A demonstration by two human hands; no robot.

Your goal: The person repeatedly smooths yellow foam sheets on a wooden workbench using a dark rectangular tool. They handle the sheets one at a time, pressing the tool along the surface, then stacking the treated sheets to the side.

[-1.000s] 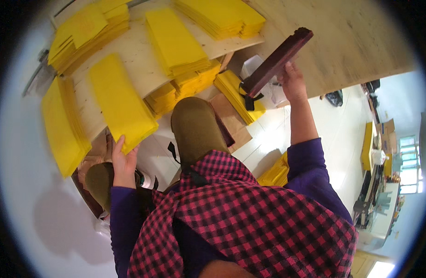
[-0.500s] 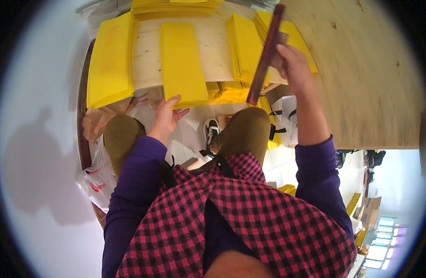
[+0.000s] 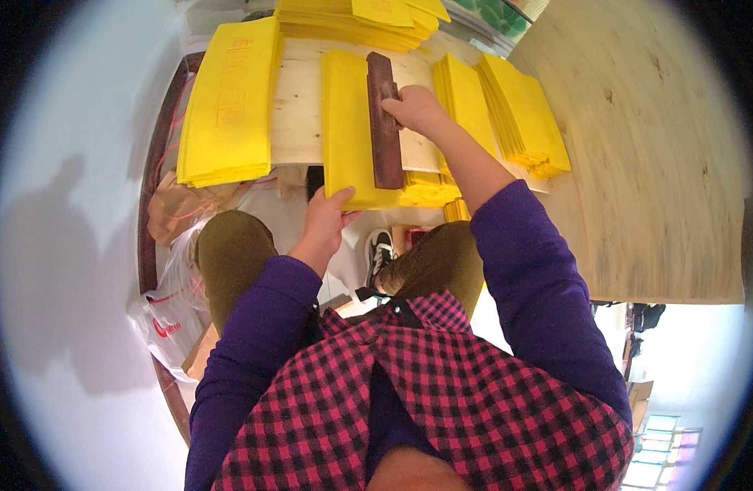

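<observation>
My left hand (image 3: pixel 326 222) pinches the near left corner of a long yellow sheet (image 3: pixel 345 123), thumb on top and fingers beneath. The sheet lies on a pale wooden table (image 3: pixel 299 106), its near end jutting past the table edge. My right hand (image 3: pixel 417 108) grips the short handle of a dark reddish-brown wooden bar (image 3: pixel 385 151). That bar lies lengthwise over the sheet's right side; whether it presses down, I cannot tell. Left of the sheet lies a yellow stack (image 3: pixel 229 106) with faint red print on top.
Two more yellow stacks (image 3: pixel 466 98) sit on the right, and another pile (image 3: pixel 344 29) at the far side. A large wooden board (image 3: pixel 655 164) stretches along the right. Under the near edge are more yellow pieces (image 3: pixel 430 190). A white plastic bag (image 3: pixel 173 323) is at lower left.
My right hand has brought the bar leftward from the right-hand stacks onto the yellow sheet. My left hand still holds the sheet's near end. The whole view has shifted slightly.
</observation>
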